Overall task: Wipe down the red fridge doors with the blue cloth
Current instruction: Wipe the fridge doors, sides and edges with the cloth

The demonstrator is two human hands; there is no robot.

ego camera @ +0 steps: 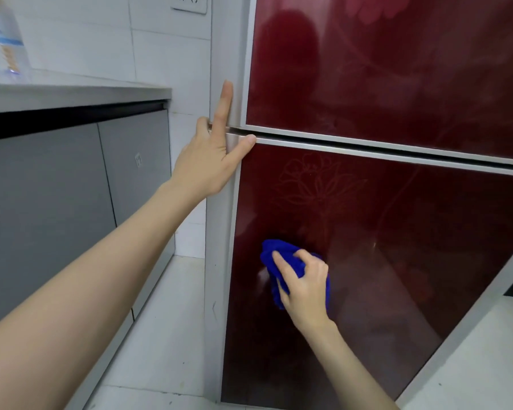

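A person's right hand (pixel 304 287) grips a bunched blue cloth (pixel 279 254) against the lower red fridge door (pixel 397 232), near its left edge. The left hand (pixel 211 161), fingers straight and spread, presses on the fridge's silver frame at the seam below the upper red door (pixel 397 69). A bottle (pixel 0 39) stands on the table (pixel 71 94) beyond.

White tiled wall (pixel 148 48) and floor (pixel 172 335), grey cabinets (pixel 57 202), wall socket (pixel 189 2).

Left arm bare, extended from lower left, left hand (pixel 211 164) flat, fingers straight, thumb splayed right, right hand (pixel 304 287) lower, fingers curled round blue cloth (pixel 279 255)
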